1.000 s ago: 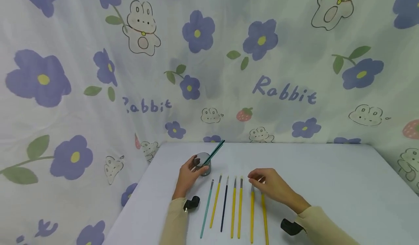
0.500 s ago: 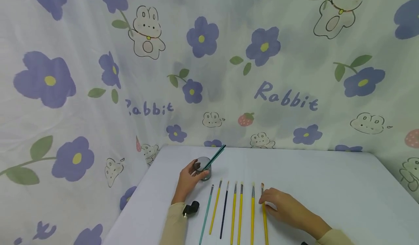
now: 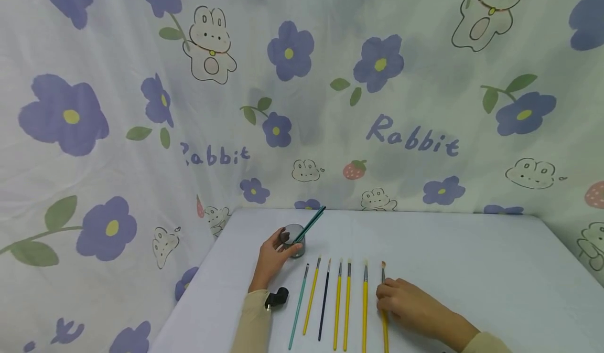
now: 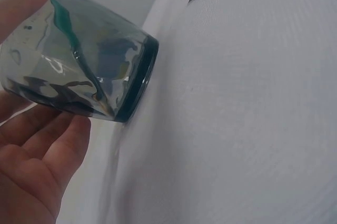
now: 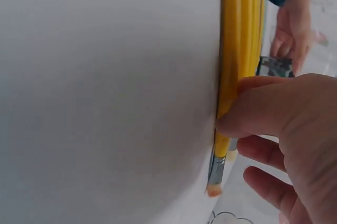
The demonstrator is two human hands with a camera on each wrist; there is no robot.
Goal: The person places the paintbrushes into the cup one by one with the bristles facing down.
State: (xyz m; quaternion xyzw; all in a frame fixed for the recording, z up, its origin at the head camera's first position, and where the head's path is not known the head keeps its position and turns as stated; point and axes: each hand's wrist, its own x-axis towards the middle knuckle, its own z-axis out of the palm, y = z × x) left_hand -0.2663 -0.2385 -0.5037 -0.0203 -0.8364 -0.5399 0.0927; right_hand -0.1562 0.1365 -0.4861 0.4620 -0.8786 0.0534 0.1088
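Note:
My left hand [image 3: 271,260] grips a smoky clear glass cup [image 4: 113,39] between thumb and fingers. Dark teal paintbrushes [image 3: 315,219] lean in the cup, their handles sticking out over its rim to the right. Over the rightmost yellow paintbrush [image 3: 386,336], my right hand [image 3: 415,308] pinches the handle just below the metal ferrule. In the right wrist view the thumb lies along the handle, and the reddish-brown bristles [image 5: 213,190] extend past the fingers. That brush appears to lie along the table, though part of it is hidden by the hand.
Left of that brush, a row of several paintbrushes lies bristles away from me: more yellow ones [image 3: 365,311], a dark blue one [image 3: 323,306] and a teal one [image 3: 298,308]. The white table [image 3: 472,258] meets a flowered curtain [image 3: 325,106] behind.
The right hand has moved right and toward me, from above the brush tips down to the rightmost yellow paintbrush, which it has pinched and shifted slightly right. The left hand stays on the cup.

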